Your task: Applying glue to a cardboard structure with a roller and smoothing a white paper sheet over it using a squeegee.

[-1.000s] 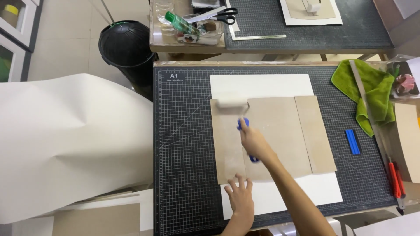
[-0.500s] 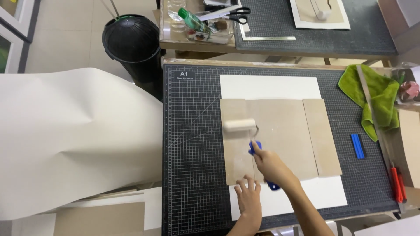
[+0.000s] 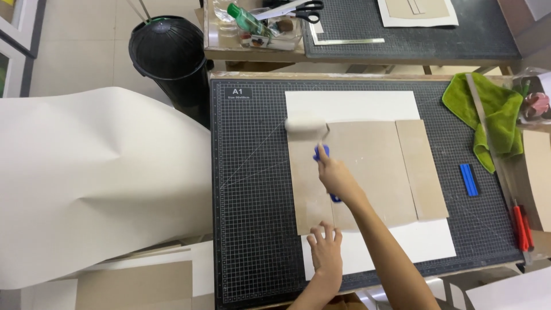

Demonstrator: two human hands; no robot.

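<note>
My right hand grips the blue handle of a small paint roller, whose white foam head lies on the top left corner of a tan board. A narrower tan board strip lies alongside it on the right. Both boards rest on a white sheet on a dark gridded cutting mat. My left hand presses flat, fingers spread, on the near edge of the white sheet just below the tan board.
A green cloth, a metal ruler, a blue tool and a red-handled cutter lie right of the boards. A black bin stands at the far left. A large white paper curls left of the table. Scissors lie on the far table.
The roller has travelled back up the left part of the tan board to its top corner. My left hand stays pressed on the white sheet's near edge.
</note>
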